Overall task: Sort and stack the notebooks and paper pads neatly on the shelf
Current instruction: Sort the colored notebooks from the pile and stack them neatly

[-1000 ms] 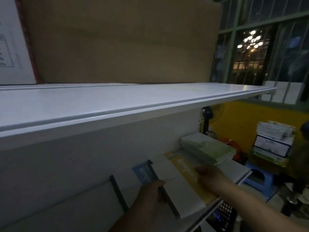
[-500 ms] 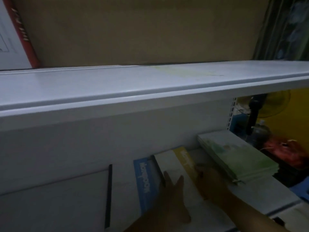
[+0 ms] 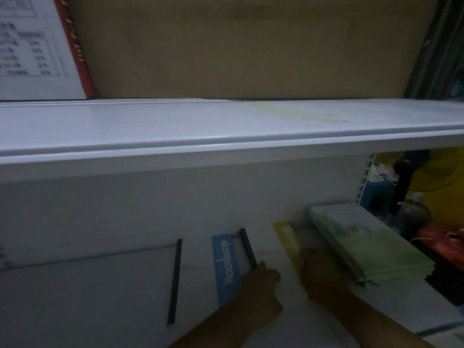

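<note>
On the lower shelf (image 3: pixel 391 312) a white notebook with a black spine (image 3: pixel 248 248) lies over a blue-covered notebook (image 3: pixel 225 267). My left hand (image 3: pixel 259 295) rests on the white cover, a fingertip at the spine's near end. To its right, my right hand (image 3: pixel 322 275) lies flat on a yellow-edged notebook (image 3: pixel 287 236). A stack of green-and-white notebooks (image 3: pixel 369 247) sits further right, beside that hand. A large white pad with a black spine (image 3: pixel 100 287) lies to the left, apart from both hands.
The white upper shelf (image 3: pixel 200 131) juts out overhead, carrying a big brown cardboard box (image 3: pixel 238 46) and a red-edged white box (image 3: pixel 37 46). A perforated shelf upright (image 3: pixel 364 177), a fan and clutter stand beyond the right end.
The view has come closer to the shelf. The notebooks, held tilted a second ago, now lie flat. My left hand has shifted left to the black spine; my right hand stays on the yellow-edged notebook.
</note>
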A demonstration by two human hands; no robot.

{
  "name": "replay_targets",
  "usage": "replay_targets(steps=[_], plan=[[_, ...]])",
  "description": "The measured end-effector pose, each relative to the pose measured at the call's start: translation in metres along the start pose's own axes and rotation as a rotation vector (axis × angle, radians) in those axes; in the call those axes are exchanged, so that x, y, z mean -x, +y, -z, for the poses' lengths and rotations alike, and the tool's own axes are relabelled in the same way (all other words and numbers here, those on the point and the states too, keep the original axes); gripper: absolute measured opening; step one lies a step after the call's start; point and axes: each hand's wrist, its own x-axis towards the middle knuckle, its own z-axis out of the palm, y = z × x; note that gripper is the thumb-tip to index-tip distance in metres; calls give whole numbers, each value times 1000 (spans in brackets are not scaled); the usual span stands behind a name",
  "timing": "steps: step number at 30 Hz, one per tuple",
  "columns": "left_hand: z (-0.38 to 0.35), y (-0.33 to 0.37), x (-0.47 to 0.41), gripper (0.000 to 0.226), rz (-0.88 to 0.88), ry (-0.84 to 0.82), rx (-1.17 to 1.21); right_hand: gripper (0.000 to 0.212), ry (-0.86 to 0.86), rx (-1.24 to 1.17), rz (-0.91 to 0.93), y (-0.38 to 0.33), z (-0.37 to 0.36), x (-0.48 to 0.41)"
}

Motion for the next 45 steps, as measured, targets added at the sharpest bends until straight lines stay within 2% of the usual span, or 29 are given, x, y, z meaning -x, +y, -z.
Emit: replay_targets(steps=[2, 4, 6, 8, 11, 15, 19, 23, 30, 35, 38, 42, 43, 45], plan=[[10, 2, 6, 66, -7, -37, -4, 34, -46, 136, 73, -6, 10, 4], [28, -3, 19, 60, 31, -50, 48, 32, -50, 167, 128, -15, 18, 7], [53, -22, 41, 55, 57, 3, 75, 33, 7, 203, 128, -30, 22, 10], [82, -57, 77, 55, 64, 116, 16, 46, 78, 231, 186, -63, 27, 10], [132, -129, 151, 56, 137, 289, -178, 51, 64, 285, 366, -152, 42, 33], [187, -224, 273, 58, 399, 397, -361, 55, 5, 113, 755, -307, 50, 100], [209, -294, 405, 61, 680, 500, -342, 56, -31, 35, 1053, -441, 48, 188], [201, -346, 510, 62, 853, 523, -282, 51, 19, 90, 1297, -528, 45, 262], [204, -422, 598, 59, 955, 613, -194, 56, -7, 123, 1480, -639, 26, 307], [218, -476, 622, 62, 977, 439, -184, 49, -35, 71, 1534, -747, 25, 298], [247, -504, 638, 58, 995, 401, -140, 49, -8, -38, 1518, -813, 19, 291], [294, -539, 658, 47, 1074, 526, -27, 59, -84, -133, 1483, -889, 16, 279], [302, -550, 661, 44, 1090, 569, 28, 54, -57, -122, 1505, -905, 16, 276], [310, -569, 664, 38, 1089, 548, 62, 51, 8, -89, 1510, -928, 16, 275]])
